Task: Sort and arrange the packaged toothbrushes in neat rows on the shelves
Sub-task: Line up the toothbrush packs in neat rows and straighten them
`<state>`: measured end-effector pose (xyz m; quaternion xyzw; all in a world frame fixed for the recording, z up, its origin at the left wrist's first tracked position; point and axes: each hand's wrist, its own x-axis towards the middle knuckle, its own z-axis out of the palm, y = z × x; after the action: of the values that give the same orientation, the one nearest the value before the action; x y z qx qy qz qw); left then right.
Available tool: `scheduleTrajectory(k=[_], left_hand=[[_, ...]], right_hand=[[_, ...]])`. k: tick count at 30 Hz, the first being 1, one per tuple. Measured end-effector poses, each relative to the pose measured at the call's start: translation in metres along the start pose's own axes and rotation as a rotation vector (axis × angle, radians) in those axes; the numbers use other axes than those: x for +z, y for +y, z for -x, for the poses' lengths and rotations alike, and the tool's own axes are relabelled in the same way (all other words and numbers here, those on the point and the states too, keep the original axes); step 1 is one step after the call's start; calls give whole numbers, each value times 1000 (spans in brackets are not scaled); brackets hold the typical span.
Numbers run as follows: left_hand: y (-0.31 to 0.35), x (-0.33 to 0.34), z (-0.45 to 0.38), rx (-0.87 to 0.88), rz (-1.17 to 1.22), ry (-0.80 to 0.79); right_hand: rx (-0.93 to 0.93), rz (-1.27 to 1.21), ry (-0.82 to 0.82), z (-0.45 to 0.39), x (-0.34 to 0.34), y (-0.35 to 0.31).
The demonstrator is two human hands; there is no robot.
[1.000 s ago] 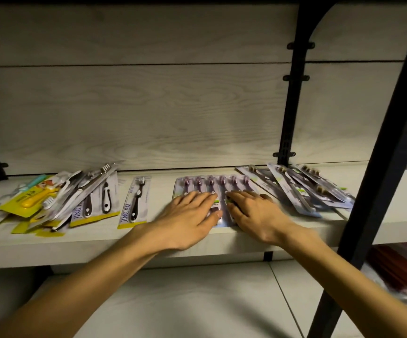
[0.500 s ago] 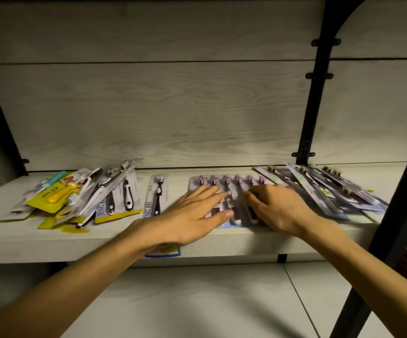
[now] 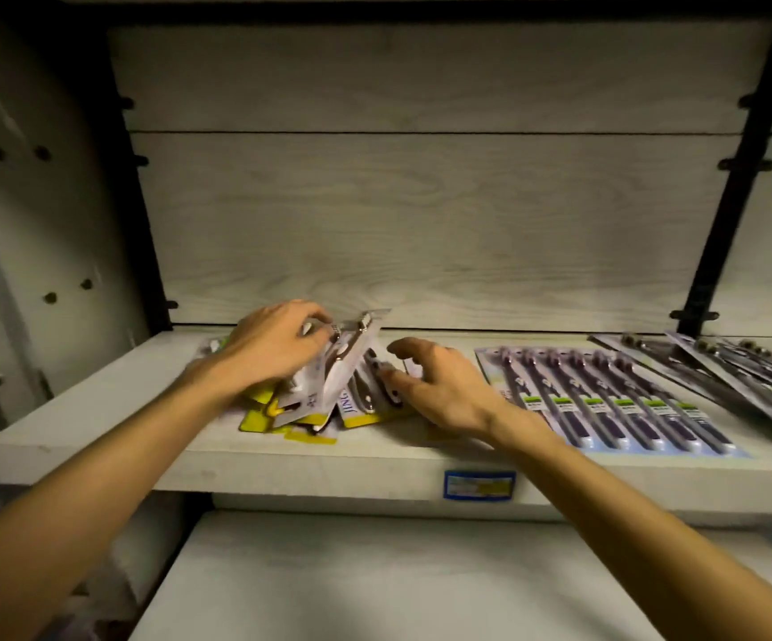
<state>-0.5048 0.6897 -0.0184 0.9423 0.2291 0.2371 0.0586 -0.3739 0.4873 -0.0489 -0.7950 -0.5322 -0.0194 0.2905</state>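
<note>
A loose heap of yellow-edged toothbrush packs (image 3: 352, 404) lies on the left part of the pale wooden shelf (image 3: 97, 423). My left hand (image 3: 273, 349) grips the top packs of that heap and tilts them up off the shelf. My right hand (image 3: 439, 386) has its fingers spread over the heap's right side, fingertips touching a pack there. A neat row of purple toothbrush packs (image 3: 606, 400) lies flat to the right of my hands. Further right, several grey packs (image 3: 722, 367) overlap at an angle.
A blue price tag (image 3: 479, 484) sits on the shelf's front edge. Black uprights (image 3: 726, 201) flank the wooden back panel. A lower shelf (image 3: 375, 585) runs beneath my arms. A grey wall with holes stands at the left.
Both hands left the purple row and moved left to the yellow-edged heap. My left hand has taken hold of the top packs and lifted them. The view has shifted left.
</note>
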Motion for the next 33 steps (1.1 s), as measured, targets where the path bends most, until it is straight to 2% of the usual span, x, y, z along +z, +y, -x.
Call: scheduleTrajectory(k=[4,8,13,19,24,29,33], left_hand=[[-23,8,1,27,59,-141],[-26,14,1,90,74,-161],[-45,10,-3,126,59,-262],[-51,14,-12,175,39,-167],[-40,24,-21,190,100,-123],[-33,34,-26,131,337,-64],[-25,34,-29,69,674,-217]], right_hand=[[45,-34,4,-11,20,-25],[89,-27,-37,-18,27,-28],[127,-66,22,-17,24,-19],[192,15,93,-24,19,-6],[289,-84,67,-34,21,-14],[290,-65,77,-38,20,-13],[318,-53,47,-36,4,-8]])
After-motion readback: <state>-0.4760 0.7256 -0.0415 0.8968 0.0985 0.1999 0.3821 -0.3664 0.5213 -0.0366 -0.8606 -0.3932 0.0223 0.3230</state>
